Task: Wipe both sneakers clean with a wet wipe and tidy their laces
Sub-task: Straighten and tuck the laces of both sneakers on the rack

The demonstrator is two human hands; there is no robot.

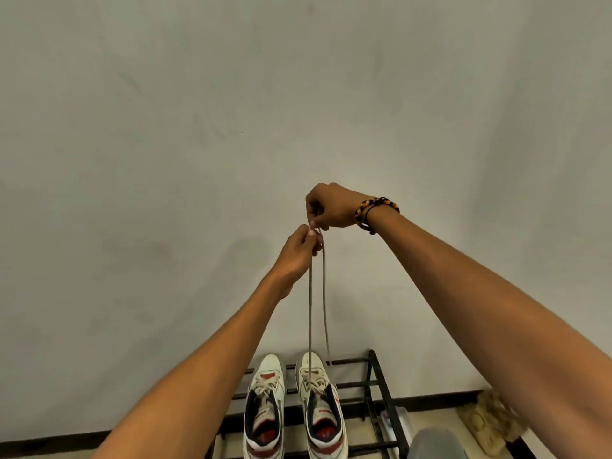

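Observation:
Two white sneakers with red and navy trim stand side by side on a black metal rack (374,385), toes toward the wall. The left sneaker (265,409) has its laces crossed over the tongue. From the right sneaker (323,405) two long beige lace ends (310,309) run straight up, pulled taut. My left hand (298,253) pinches one lace end high in front of the wall. My right hand (331,207), with a braided bracelet on the wrist, pinches the other end just above it. No wet wipe is visible.
A plain pale wall (198,127) fills most of the view. To the right of the rack on the floor lie a clear plastic container (395,422) and a crumpled tan object (490,422). A grey knee (433,445) shows at the bottom.

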